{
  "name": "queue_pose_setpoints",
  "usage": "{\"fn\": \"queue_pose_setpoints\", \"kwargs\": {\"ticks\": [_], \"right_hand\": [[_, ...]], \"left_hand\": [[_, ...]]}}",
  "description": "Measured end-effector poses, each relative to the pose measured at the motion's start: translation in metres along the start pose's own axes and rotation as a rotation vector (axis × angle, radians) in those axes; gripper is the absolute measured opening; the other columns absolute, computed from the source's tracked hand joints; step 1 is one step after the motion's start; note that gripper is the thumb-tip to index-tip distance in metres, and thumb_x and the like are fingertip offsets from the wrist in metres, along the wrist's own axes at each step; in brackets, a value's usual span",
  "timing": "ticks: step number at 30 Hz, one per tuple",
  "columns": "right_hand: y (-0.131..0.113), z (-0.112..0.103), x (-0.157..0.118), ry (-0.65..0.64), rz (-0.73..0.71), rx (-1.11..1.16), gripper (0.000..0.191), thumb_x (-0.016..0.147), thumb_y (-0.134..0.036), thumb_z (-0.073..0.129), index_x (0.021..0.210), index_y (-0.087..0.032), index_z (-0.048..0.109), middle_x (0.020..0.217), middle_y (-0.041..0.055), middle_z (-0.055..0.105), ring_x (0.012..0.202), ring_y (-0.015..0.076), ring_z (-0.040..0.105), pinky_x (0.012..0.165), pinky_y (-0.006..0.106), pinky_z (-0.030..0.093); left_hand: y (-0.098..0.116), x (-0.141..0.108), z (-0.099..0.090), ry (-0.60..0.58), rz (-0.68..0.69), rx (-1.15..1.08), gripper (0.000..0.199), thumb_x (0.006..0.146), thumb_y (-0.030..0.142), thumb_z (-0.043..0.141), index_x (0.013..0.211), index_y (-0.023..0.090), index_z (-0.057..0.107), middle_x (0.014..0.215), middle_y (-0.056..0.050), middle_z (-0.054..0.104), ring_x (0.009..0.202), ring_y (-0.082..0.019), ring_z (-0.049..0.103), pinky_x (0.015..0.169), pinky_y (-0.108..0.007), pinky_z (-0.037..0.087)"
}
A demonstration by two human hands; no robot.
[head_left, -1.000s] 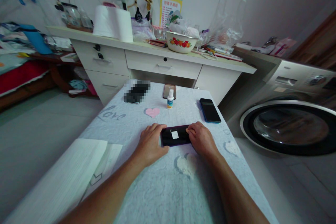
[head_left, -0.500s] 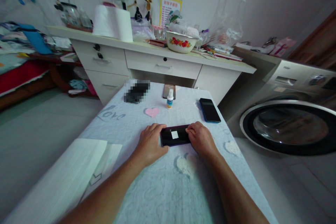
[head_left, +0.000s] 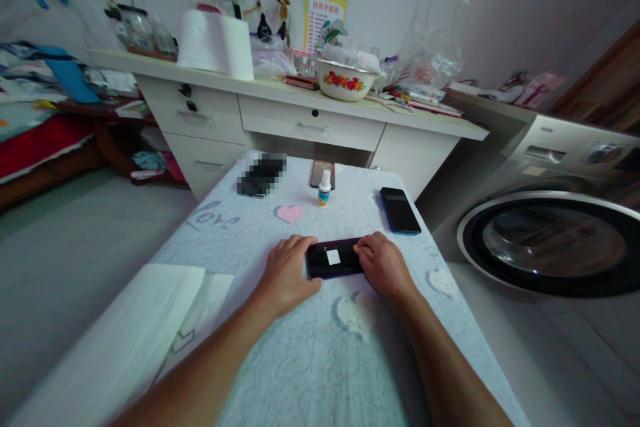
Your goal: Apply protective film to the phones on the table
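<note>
A dark smartphone (head_left: pixel 345 265) lies flat and sideways on the cloth-covered table, with a small white square showing on its black screen. My left hand (head_left: pixel 286 275) grips its left end, fingers along the far edge and thumb by the near edge. Over the right end, my right hand (head_left: pixel 384 265) is closed, its fingertips bunched against the screen; whatever they may pinch is hidden. Beyond the phone stands a small white spray bottle (head_left: pixel 324 191) with a blue and yellow label. A second phone (head_left: pixel 401 211) with a blue edge lies to the right.
Behind the bottle is a brownish phone-shaped item (head_left: pixel 317 175). A blurred-out dark object (head_left: pixel 261 177) sits at the far left of the table (head_left: pixel 300 360). A white desk (head_left: pixel 310 123) holds a flowered bowl (head_left: pixel 345 80) and a paper roll (head_left: pixel 215 47). A washing machine (head_left: pixel 545 160) stands right, door open.
</note>
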State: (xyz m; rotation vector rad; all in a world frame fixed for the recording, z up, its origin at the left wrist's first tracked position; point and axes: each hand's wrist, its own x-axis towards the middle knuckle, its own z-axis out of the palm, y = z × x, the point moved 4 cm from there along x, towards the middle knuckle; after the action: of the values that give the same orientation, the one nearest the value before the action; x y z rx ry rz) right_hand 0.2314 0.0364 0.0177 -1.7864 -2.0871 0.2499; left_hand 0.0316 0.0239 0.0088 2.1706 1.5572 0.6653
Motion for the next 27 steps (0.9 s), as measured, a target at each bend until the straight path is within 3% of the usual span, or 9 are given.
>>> {"fn": "queue_pose_setpoints", "kwargs": {"ticks": [16, 27], "right_hand": [[0.016, -0.005, 0.0, 0.054, 0.057, -0.034, 0.014, 0.087, -0.021, 0.051, 0.082, -0.018, 0.064, 0.084, 0.0044, 0.059, 0.08, 0.0149, 0.055, 0.07, 0.024, 0.037], [0.008, -0.002, 0.0, 0.03, 0.023, -0.013, 0.015, 0.088, -0.021, 0.05, 0.082, -0.019, 0.064, 0.085, 0.0042, 0.059, 0.081, 0.0146, 0.056, 0.072, 0.024, 0.038]], "left_hand": [[-0.001, -0.001, 0.001, 0.006, 0.004, -0.009, 0.054, 0.062, 0.022, 0.066, 0.114, 0.024, 0.05, 0.111, -0.004, 0.056, 0.105, -0.026, 0.05, 0.092, -0.038, 0.039], [-0.001, 0.0, 0.001, 0.003, 0.002, 0.006, 0.053, 0.061, 0.022, 0.065, 0.113, 0.023, 0.051, 0.109, -0.005, 0.056, 0.104, -0.026, 0.05, 0.092, -0.038, 0.039]]}}
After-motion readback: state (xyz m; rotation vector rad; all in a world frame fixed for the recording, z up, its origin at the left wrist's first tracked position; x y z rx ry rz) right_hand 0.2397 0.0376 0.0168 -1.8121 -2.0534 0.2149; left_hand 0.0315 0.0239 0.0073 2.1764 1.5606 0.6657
